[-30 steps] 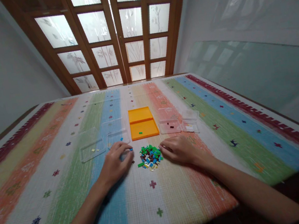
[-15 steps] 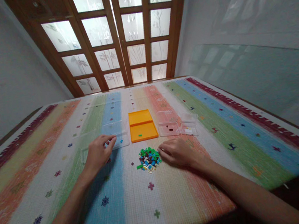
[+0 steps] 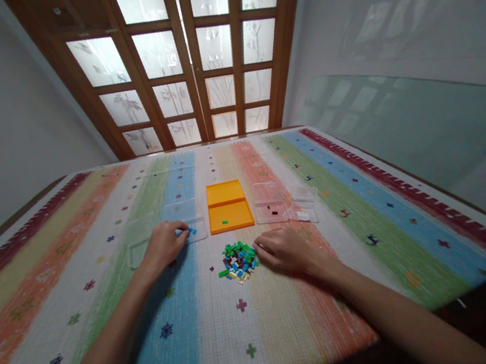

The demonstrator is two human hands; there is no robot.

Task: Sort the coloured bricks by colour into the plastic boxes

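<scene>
A small heap of tiny coloured bricks (image 3: 237, 260) lies on the striped tablecloth (image 3: 266, 326). My right hand (image 3: 281, 249) rests curled just right of the heap, fingertips at its edge. My left hand (image 3: 163, 245) reaches to the clear box (image 3: 190, 226) left of the orange box (image 3: 227, 208), fingers pinched at a small blue brick (image 3: 192, 231) over the box's front edge. The orange box holds one green piece.
Another clear box (image 3: 138, 251) sits further left, partly behind my left hand. Two clear boxes (image 3: 271, 209) (image 3: 305, 209) stand right of the orange one, each with a few pieces. A glass pane leans along the right wall. Wooden glazed doors stand behind the table.
My left hand left the heap, moved up and left to the clear box, and now has its fingertips at a blue brick there. My right hand stayed by the heap.
</scene>
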